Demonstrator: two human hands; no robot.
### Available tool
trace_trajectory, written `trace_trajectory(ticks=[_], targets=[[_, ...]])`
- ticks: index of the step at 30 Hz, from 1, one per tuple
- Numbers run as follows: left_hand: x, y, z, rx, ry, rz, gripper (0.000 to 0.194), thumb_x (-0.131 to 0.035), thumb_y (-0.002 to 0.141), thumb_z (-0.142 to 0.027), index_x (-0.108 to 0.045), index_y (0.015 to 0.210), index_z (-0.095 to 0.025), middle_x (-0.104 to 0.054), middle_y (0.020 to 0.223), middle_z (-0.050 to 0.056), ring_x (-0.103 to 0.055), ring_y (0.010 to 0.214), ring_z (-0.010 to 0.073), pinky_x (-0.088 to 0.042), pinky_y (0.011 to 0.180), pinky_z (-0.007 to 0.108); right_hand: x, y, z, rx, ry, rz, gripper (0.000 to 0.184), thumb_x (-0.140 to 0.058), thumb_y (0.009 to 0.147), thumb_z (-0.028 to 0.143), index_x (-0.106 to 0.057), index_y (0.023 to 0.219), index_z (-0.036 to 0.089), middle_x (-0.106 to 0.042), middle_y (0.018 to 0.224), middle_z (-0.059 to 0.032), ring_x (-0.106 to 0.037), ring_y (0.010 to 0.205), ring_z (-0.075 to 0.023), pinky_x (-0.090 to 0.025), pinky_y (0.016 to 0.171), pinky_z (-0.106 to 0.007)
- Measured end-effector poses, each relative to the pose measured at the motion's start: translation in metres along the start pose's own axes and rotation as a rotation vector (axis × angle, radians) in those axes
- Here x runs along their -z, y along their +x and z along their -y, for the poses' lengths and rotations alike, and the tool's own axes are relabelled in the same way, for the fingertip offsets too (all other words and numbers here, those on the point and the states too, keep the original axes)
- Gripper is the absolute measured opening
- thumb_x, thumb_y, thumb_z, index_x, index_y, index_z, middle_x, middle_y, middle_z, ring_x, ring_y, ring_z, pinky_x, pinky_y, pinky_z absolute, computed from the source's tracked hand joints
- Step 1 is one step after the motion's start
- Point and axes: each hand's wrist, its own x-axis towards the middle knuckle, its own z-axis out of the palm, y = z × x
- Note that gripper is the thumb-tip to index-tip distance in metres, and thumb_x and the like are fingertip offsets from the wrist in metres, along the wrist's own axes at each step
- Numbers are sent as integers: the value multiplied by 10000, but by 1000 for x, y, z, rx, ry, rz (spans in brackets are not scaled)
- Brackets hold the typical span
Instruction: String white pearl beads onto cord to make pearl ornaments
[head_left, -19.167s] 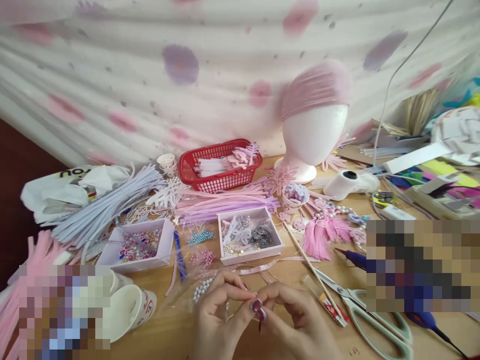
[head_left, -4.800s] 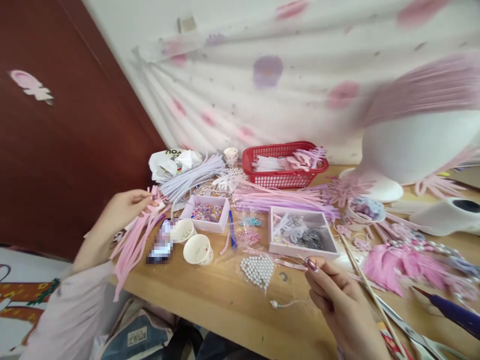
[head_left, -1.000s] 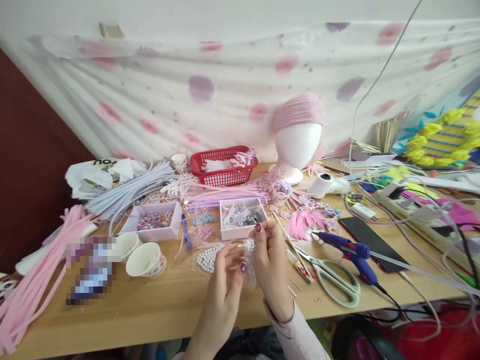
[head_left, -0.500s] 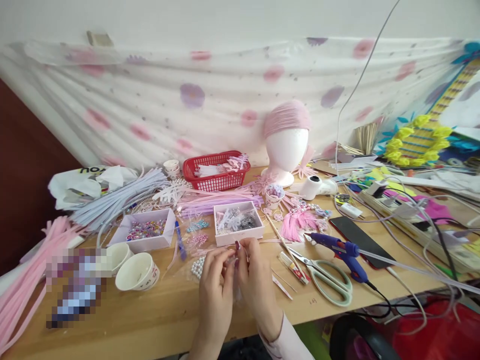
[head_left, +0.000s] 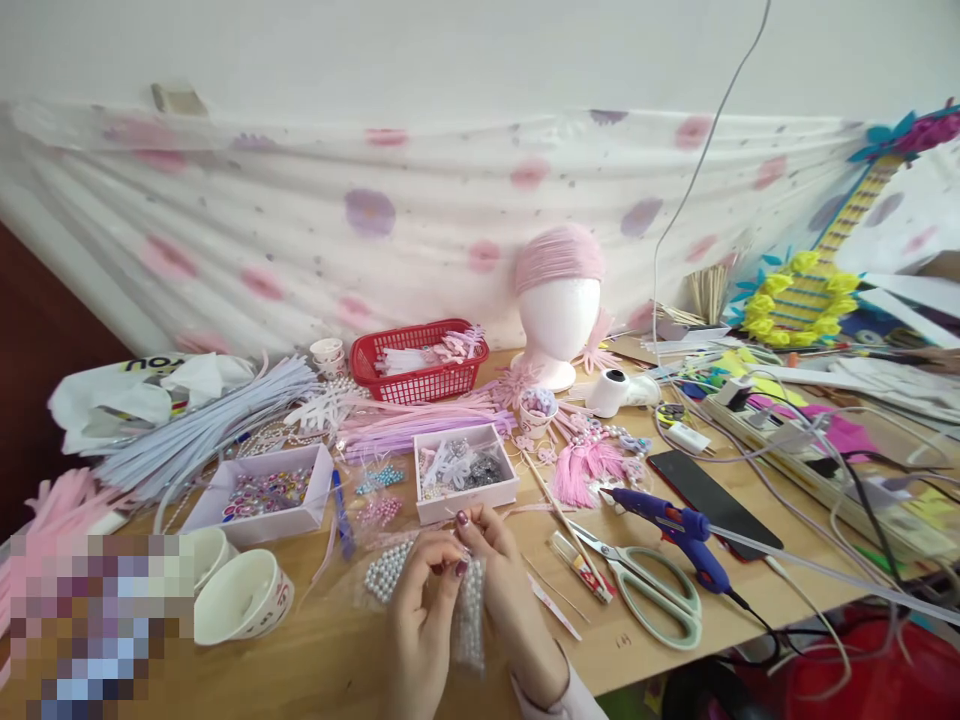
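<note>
Both hands meet over the near middle of the table with fingertips pinched close together. My left hand point(head_left: 421, 590) has thumb and fingers closed near the right hand's fingertips. My right hand point(head_left: 501, 575) pinches too, with dark-painted nails. A thin pale bit shows at the fingertips, too small to name. Between the hands, a clear bag of pearl beads point(head_left: 470, 615) reaches down from the fingers; whether it is held or lying cannot be made out. Left of the hands sits another heap of pearl beads point(head_left: 386, 572) in clear plastic. Beyond them stands a white box point(head_left: 466, 500) of small parts.
At right lie green-handled scissors point(head_left: 660, 600), a blue glue gun point(head_left: 675, 525) and a phone point(head_left: 712, 495). Paper cups point(head_left: 244, 600) and a bead box point(head_left: 259, 515) stand left. Behind are a red basket point(head_left: 420, 385) and a foam head point(head_left: 559, 320).
The camera view has shifted, so the table things appear lower and farther left. The fingers have moved slightly, and more of the clear bead bag shows between the hands.
</note>
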Motion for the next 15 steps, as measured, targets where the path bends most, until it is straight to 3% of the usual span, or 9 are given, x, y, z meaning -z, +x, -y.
trace_trajectory(ticks=[3, 7, 15], targets=[[-5, 0, -1, -36, 82, -11, 229, -617, 932, -407, -683, 772, -258, -713, 884, 63, -685, 880, 232, -570, 807, 332, -8, -3, -5, -105, 149, -5, 377, -775, 694, 517, -543, 738, 224, -567, 661, 31, -529, 587, -141, -453, 602, -268], [-4, 0, 2, -183, 307, -43, 165, -584, 935, -235, -689, 813, -271, -669, 986, 66, -666, 943, 227, -562, 801, 329, -14, -7, -7, -193, 303, -8, 314, -793, 692, 426, -571, 783, 223, -624, 717, 4, -588, 618, -153, -492, 615, -275], [-13, 3, -3, -400, 484, -100, 159, -523, 951, -122, -616, 900, -241, -633, 973, 42, -641, 917, 183, -534, 796, 281, -10, -3, -13, -141, 414, -80, 315, -839, 669, 406, -607, 789, 230, -645, 714, 20, -620, 643, -160, -519, 642, -278]])
